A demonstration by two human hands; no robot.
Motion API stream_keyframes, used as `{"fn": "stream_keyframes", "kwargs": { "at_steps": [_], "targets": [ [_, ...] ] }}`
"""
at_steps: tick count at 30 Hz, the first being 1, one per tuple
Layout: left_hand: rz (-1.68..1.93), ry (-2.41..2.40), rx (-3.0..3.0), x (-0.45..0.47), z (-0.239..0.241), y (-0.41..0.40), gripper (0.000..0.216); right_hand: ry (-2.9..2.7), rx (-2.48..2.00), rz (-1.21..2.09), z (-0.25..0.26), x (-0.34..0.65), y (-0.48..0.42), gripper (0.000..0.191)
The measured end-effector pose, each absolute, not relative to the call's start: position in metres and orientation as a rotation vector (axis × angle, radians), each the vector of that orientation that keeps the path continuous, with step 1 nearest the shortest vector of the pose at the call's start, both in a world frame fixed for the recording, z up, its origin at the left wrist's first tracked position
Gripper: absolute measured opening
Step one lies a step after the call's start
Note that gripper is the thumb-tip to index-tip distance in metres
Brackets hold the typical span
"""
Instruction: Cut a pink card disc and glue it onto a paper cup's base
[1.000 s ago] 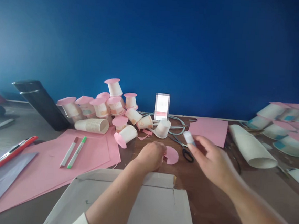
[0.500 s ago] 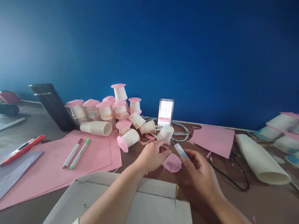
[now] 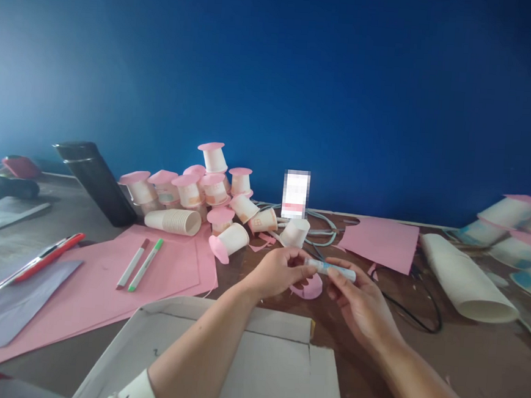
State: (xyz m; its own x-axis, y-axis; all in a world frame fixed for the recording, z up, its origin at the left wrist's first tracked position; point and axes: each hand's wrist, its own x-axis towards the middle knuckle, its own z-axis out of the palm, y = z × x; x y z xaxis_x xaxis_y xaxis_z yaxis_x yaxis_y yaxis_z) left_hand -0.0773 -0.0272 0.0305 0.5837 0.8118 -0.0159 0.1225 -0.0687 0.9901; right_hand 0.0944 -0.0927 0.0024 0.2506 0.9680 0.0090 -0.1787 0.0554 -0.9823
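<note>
A white tube with a blue label, which looks like a glue stick (image 3: pixel 340 270), lies level between my two hands. My right hand (image 3: pixel 361 298) grips its body between thumb and fingers. My left hand (image 3: pixel 280 271) pinches its left end, where a cap would sit; the fingers partly hide that end. Below the tube, a round pink paper disc (image 3: pixel 308 288) rests on the brown table, partly covered by my left fingers. Just behind my left hand stands a white paper cup (image 3: pixel 295 232), bottom up.
Paper cups with pink discs (image 3: pixel 188 190) are piled at the back left, beside a nested cup stack (image 3: pixel 173 221). Pink sheets (image 3: pixel 102 284), two markers (image 3: pixel 145 265) and a red cutter (image 3: pixel 49 257) lie left. White cardboard (image 3: pixel 243 369) is in front, a paper roll (image 3: pixel 470 279) right.
My right hand has brought the glue stick left and turned it level. My left hand has taken hold of its left end. The view has shifted slightly.
</note>
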Motion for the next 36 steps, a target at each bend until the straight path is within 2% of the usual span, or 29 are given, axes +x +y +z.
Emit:
{"fn": "stream_keyframes", "kwargs": {
  "at_steps": [5,14,17,25,30,36],
  "targets": [
    [0.770,0.902,1.798,-0.076,0.033,-0.032,0.027,-0.914,-1.157,1.033,-0.001,0.093,-0.090,0.036],
    [0.692,1.122,1.677,-0.079,0.034,-0.022,0.058,-0.947,-1.217,0.963,0.001,0.097,-0.092,0.042],
    [0.621,1.176,1.696,-0.086,0.034,-0.016,0.053,-0.865,-1.190,1.011,0.004,0.095,-0.091,0.039],
    [0.409,1.229,2.043,-0.109,0.037,-0.018,0.022,-0.743,-1.069,1.127,0.006,0.105,-0.087,0.029],
    [0.307,1.429,2.168,-0.109,0.036,-0.020,0.021,-0.746,-1.054,1.169,0.005,0.109,-0.089,0.027],
    [0.125,1.509,2.331,-0.107,0.032,-0.016,0.032,-0.772,-1.038,1.207,0.007,0.109,-0.091,0.024]
  ]
}}
